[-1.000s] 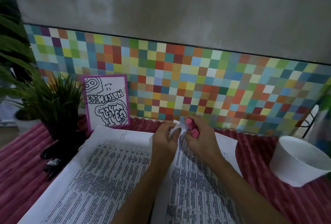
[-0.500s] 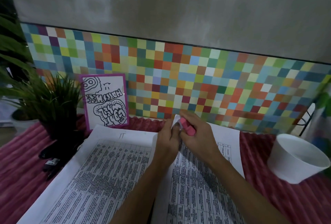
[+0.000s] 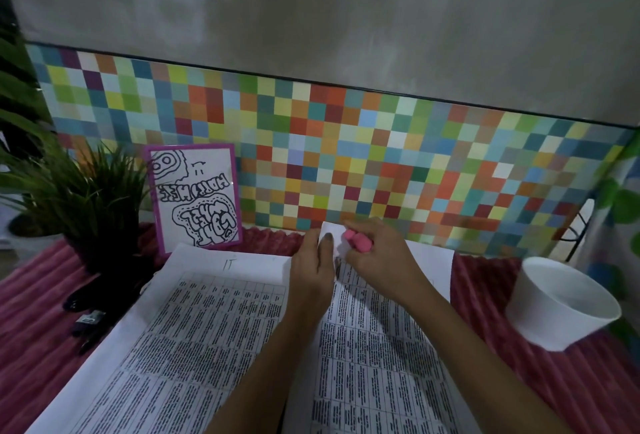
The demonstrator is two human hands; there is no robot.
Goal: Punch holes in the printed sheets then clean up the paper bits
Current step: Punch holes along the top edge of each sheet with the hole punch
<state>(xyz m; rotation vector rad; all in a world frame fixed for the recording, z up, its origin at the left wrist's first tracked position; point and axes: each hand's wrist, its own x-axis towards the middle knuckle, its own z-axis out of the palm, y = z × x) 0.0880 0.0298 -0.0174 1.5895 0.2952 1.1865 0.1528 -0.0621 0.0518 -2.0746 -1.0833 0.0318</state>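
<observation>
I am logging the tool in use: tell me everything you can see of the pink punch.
The pink punch is small, rounded and looks like plastic; only two lobes show, the rest is hidden. The right hand grips it above the far edge of the printed sheets. It sits against a lifted paper corner that the left hand pinches. Whether it is squeezed shut cannot be told.

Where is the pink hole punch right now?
The pink hole punch is near the middle of the head view, gripped by the right hand at the far edge of the printed sheets, beside the left hand.
</observation>
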